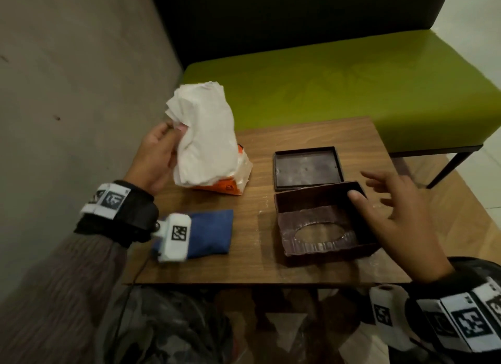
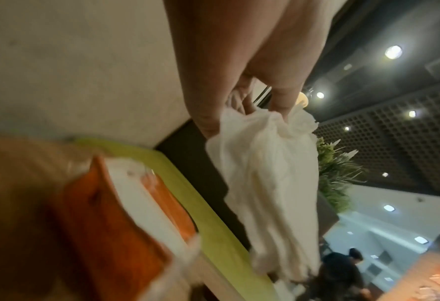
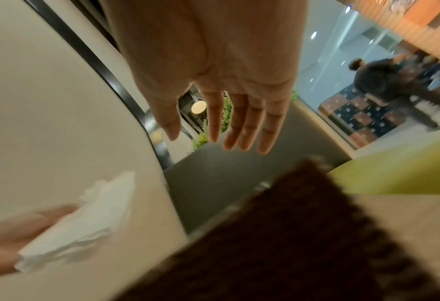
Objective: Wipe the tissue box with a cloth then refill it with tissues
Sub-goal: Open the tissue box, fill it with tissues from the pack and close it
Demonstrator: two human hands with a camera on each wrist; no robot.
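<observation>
**Loading the tissues into the open box**

Working near to far: the folded blue cloth (image 1: 208,234) lies by the near table (image 1: 260,266) edge, apparently done with. The tissue box (image 1: 322,222) sits upturned, oval slot down. The right hand (image 1: 398,217) hovers over it, fingers spread, holding nothing. The left hand (image 1: 157,160) grips the tissues (image 1: 203,135) above the orange pack (image 1: 230,186). Squaring the stack before lowering would help. The box base (image 1: 307,167) lies just beyond; open table surrounds it.

Wooden table (image 1: 260,266), blue cloth (image 1: 214,233), tissue pack (image 1: 230,184), box (image 1: 322,228), lid (image 1: 307,167)
</observation>
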